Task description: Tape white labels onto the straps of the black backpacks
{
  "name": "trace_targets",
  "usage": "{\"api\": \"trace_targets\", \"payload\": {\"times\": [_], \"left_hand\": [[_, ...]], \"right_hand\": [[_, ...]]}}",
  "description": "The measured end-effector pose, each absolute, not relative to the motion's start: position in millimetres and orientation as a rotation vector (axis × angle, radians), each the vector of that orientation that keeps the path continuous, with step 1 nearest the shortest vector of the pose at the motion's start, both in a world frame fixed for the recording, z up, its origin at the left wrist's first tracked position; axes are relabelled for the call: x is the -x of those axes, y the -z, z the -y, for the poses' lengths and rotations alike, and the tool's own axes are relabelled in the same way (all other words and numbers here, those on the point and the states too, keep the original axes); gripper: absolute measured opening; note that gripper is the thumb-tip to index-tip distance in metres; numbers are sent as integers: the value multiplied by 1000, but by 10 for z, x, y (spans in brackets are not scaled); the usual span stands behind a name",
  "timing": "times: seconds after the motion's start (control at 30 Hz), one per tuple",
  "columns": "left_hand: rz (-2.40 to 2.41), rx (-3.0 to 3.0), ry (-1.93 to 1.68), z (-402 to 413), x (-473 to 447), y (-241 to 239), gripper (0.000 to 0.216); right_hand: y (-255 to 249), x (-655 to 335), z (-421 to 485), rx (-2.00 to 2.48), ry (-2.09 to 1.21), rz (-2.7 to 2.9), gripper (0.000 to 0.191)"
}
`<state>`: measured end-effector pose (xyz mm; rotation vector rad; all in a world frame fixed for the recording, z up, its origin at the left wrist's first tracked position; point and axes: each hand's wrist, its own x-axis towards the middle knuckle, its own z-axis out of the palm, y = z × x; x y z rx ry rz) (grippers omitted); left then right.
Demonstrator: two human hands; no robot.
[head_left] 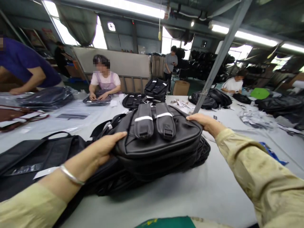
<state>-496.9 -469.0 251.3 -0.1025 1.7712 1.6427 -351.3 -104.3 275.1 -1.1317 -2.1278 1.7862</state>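
A black backpack [163, 144] lies in front of me with its two shoulder straps facing up, each strap wrapped by a white band. On its left side my left hand [108, 147] grips the edge, thumb on top and fingers hidden beneath. My right hand [205, 122] grips the opposite side the same way. Under and behind this backpack are more black bags, partly covered by it. To the left, close to my left forearm, another black bag [64, 147] lies flat with a white tag and a small clear packet on it.
Several co-workers stand or sit around the white table [175, 196]. Black backpacks [155, 88] are piled across it, with bagged goods [47, 98] at the left. A grey metal post [216, 53] rises beyond my right hand. Green material [168, 222] shows at the near edge.
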Motion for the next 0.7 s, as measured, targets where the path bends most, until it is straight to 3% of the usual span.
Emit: {"api": "trace_targets", "payload": {"times": [0.1, 0.2, 0.43, 0.53, 0.7], "left_hand": [[-1850, 107, -1530, 4650, 4919, -1952, 48], [-1887, 113, -1575, 4654, 4967, -1705, 56], [-1692, 205, -1665, 4648, 5211, -1697, 36], [-1609, 191, -1751, 4656, 5239, -1629, 31], [-1412, 107, -1893, 4823, 5156, -1516, 23]], "right_hand": [[-2296, 3250, 1055, 1185, -1772, 2160, 32], [-1994, 3166, 1023, 1165, -2092, 1985, 36], [-1758, 3361, 823, 1333, -2500, 1773, 38], [-1796, 3418, 877, 1366, -2431, 1849, 45], [-2243, 3406, 1234, 1210, -2020, 2043, 74]]}}
